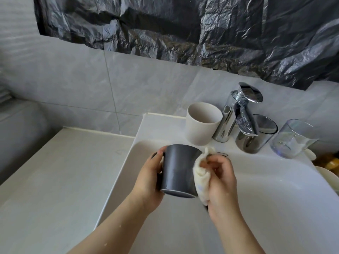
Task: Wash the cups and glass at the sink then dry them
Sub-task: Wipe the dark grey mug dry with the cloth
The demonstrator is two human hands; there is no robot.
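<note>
Mid-frame over sink point(256, 198): left hand point(148, 182) clamped on dark grey cup point(178, 171), right hand point(220, 178) fingers closed on cream cloth point(200, 182), wiping; beige cup point(202, 123), smoked glass point(256, 134), clear glass point(293, 139) probably left.

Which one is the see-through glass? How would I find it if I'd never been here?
Find the shiny tap at the back of the white sink. Three cups stand along that back edge: a cream cup left of the tap, a smoky dark glass just right of it, and the clear glass farthest right. It is the only one you can see straight through.
</note>
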